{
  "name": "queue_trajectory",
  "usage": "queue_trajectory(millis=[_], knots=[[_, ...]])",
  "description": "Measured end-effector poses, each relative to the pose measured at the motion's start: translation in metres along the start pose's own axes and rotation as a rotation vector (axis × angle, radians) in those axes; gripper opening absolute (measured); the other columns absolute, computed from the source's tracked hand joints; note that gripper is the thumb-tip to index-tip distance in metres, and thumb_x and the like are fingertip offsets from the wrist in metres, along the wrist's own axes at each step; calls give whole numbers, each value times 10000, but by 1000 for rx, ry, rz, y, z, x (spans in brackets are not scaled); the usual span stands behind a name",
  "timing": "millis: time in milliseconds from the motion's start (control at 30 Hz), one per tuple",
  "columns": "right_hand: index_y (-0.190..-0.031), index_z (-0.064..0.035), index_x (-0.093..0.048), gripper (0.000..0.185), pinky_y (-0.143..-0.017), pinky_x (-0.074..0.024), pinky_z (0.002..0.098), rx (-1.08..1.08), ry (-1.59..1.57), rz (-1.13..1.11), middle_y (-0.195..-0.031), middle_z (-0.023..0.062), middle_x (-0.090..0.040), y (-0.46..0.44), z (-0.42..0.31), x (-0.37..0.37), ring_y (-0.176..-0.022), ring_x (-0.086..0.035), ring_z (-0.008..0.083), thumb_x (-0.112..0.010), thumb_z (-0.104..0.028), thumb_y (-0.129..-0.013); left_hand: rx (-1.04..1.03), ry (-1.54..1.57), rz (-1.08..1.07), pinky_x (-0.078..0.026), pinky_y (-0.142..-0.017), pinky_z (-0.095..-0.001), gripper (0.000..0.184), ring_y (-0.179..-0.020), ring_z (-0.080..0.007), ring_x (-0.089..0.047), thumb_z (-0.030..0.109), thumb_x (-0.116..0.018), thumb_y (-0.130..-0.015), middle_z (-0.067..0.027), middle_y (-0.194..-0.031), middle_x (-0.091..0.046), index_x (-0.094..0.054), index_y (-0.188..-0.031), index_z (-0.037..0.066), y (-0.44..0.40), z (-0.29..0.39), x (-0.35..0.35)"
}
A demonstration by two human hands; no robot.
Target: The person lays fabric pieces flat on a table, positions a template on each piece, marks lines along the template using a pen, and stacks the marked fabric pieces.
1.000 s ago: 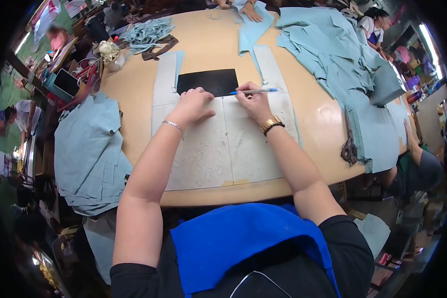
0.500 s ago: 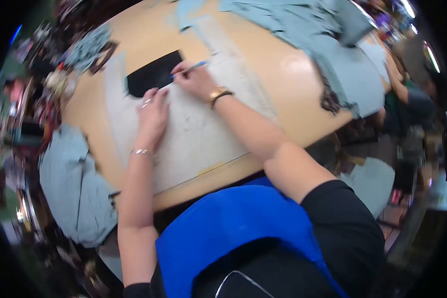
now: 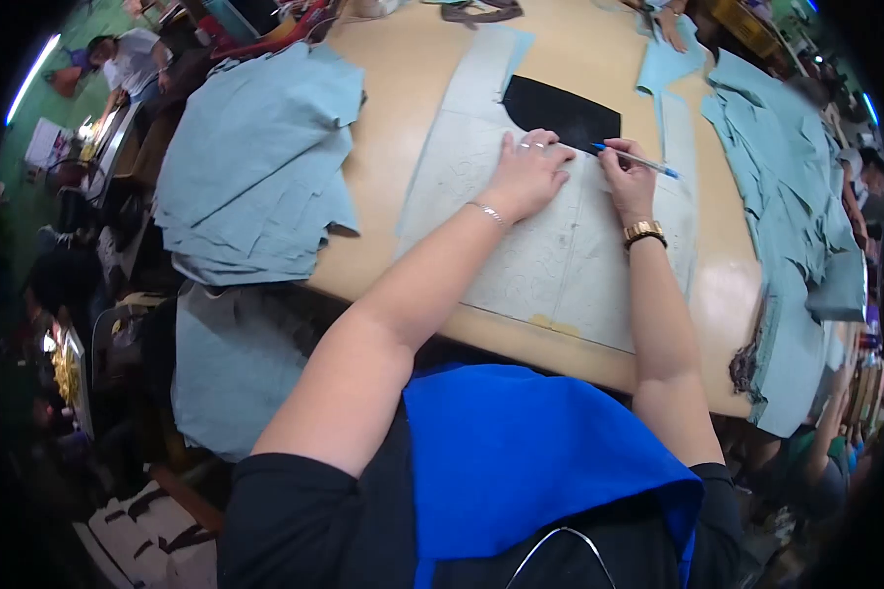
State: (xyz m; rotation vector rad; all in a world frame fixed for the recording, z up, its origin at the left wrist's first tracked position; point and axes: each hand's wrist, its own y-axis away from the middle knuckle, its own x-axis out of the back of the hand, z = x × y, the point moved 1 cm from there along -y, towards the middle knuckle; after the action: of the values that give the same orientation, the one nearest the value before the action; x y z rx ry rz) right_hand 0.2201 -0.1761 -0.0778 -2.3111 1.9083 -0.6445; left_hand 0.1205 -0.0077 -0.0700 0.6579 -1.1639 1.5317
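A black flat piece [image 3: 563, 108] with a curved edge lies on a large pale sheet [image 3: 516, 280] marked with faint lines. My left hand [image 3: 528, 179] rests on the sheet with its fingers laid out, fingertips by the near edge of the black piece. In my right hand [image 3: 630, 185] is a pen [image 3: 648, 163] with a blue tip and a blue end. Its tip is at the near edge of the black piece, towards the right corner. Whether the tip touches is too small to tell.
A thick stack of light blue sheets [image 3: 260, 162] overhangs the table's left side. More light blue pieces [image 3: 781, 167] are heaped along the right edge. Another person's hand [image 3: 670, 29] is at the far side, by a light blue piece [image 3: 673, 61]. Other people stand around.
The view has turned, so the table, black piece and both hands appear farther right. My right hand still holds the pen at the black piece's near edge; my left hand stays beside it.
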Motion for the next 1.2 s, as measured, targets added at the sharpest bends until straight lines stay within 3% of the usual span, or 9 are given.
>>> queue_trajectory(millis=[167,367,467,667,700,1200], knots=[[-876,-38,-671,122,-609,-498,264,2,106,34,-713,46,-664,6,-13,4,-655,-615,99,-669,-149,-827,11,-22,-53,-261,-1056,-631,352,-1320,-235,-383,333,-551,-919,-55,-1346,-470,-557,-1254,225,-1,3,6],[-787,-25,-637,86,-549,-448,232,42,84,65,-639,16,-615,10,-25,4,-588,-542,63,-669,-104,-773,-59,-109,102,-309,-1061,-527,407,-1278,-301,-410,385,-607,-881,-117,-1315,-480,-583,-1247,209,4,6,6],[-783,-25,-636,97,-547,-442,237,54,80,29,-640,15,-613,9,-22,2,-583,-534,64,-669,-115,-770,-25,-30,-11,-305,-1074,-484,472,-1266,-330,-405,443,-644,-844,-150,-1307,-476,-593,-1243,196,1,-1,8],[-781,-25,-636,113,-548,-422,239,20,132,9,-624,18,-584,8,-22,2,-579,-507,69,-666,-133,-768,108,-165,8,-280,-1082,-496,642,-1266,-322,-404,562,-684,-762,-157,-1295,-485,-571,-1267,182,17,-25,44],[-778,-28,-635,108,-546,-422,236,25,114,4,-628,13,-584,8,-17,2,-578,-506,65,-665,-132,-768,121,-152,-24,-253,-1081,-550,688,-1299,-331,-373,589,-680,-744,-172,-1330,-477,-564,-1283,177,16,-28,43],[-779,-37,-632,105,-545,-442,240,59,120,-10,-624,28,-602,6,-11,2,-566,-542,81,-659,-139,-776,113,-146,-1,-239,-1079,-565,692,-1302,-335,-360,613,-650,-755,-178,-1326,-470,-550,-1289,184,19,-28,42]])
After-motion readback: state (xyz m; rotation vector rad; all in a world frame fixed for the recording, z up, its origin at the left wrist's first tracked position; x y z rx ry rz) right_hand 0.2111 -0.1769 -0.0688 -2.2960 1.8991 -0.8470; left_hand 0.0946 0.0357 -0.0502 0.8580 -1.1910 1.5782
